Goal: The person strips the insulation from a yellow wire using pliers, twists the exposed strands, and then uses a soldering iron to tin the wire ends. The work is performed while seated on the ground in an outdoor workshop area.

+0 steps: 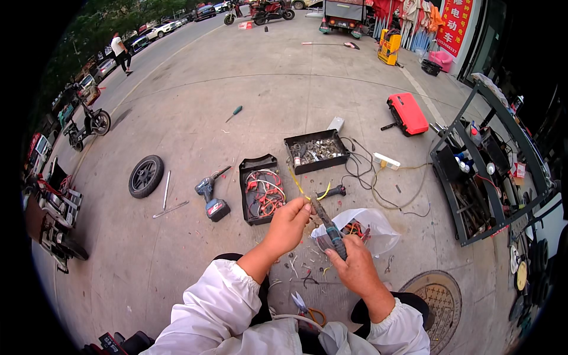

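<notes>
My left hand (285, 228) pinches a thin yellow wire (298, 184), which sticks up beyond the fingertips. My right hand (361, 269) is wrapped round the dark, teal-marked handles of a plier-like hand tool (329, 226). The tool's metal head meets the wire at my left fingertips; whether its jaws are closed on the wire is too small to tell. Beneath the tool lies a clear plastic bag (383, 235) with red and dark wires inside. Scissors (299, 302) with orange handles rest between my legs, among wire scraps (294, 266).
Ahead are a black tray of wires (245, 188), a parts tray (338, 160) and a cordless drill (213, 201). A wheel (146, 176) and screwdriver (235, 112) lie farther left. At right stand a red case (408, 113), power strip (386, 161) and tool rack (449, 198).
</notes>
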Action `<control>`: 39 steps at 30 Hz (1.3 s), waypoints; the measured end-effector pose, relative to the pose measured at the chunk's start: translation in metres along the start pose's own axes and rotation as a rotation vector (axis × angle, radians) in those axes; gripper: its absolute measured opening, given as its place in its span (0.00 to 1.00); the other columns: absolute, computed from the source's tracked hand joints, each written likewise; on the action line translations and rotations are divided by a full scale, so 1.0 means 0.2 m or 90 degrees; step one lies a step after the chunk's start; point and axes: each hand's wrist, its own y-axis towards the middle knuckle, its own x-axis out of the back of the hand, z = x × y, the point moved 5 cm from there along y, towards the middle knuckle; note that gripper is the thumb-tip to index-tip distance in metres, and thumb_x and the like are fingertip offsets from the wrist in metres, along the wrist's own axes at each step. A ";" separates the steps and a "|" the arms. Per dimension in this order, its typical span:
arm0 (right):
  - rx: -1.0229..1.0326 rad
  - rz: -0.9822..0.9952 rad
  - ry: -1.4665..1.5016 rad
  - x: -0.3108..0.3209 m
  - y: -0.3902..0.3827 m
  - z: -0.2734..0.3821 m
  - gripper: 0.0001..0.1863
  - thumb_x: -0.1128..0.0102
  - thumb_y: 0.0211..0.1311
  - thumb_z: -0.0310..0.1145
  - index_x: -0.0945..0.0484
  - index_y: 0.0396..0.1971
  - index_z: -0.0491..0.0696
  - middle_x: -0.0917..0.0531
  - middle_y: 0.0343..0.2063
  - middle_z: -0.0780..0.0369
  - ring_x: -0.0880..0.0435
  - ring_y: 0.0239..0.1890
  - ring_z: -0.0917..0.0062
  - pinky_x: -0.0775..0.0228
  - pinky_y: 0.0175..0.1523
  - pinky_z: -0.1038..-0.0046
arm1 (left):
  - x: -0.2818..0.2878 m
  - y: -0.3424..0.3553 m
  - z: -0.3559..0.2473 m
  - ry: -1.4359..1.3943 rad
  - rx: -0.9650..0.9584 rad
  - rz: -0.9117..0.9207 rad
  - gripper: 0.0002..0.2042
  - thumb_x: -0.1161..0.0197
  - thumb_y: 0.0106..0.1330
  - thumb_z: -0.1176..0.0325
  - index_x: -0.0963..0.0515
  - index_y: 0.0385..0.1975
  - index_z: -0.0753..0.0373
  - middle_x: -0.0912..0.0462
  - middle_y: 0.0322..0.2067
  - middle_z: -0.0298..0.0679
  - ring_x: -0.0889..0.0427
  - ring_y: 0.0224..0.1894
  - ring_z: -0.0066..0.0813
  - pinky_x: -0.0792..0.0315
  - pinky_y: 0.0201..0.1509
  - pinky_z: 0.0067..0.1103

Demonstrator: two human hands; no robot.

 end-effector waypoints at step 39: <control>-0.048 -0.039 -0.048 -0.02 -0.01 0.06 0.17 0.34 0.60 0.35 0.28 0.35 0.36 0.24 0.36 0.46 0.23 0.40 0.48 0.30 0.45 0.56 | 0.00 -0.03 -0.16 0.012 -0.043 -0.171 0.27 0.28 0.60 0.61 0.43 0.13 0.62 0.44 0.14 0.28 0.46 0.20 0.16 0.48 0.20 0.23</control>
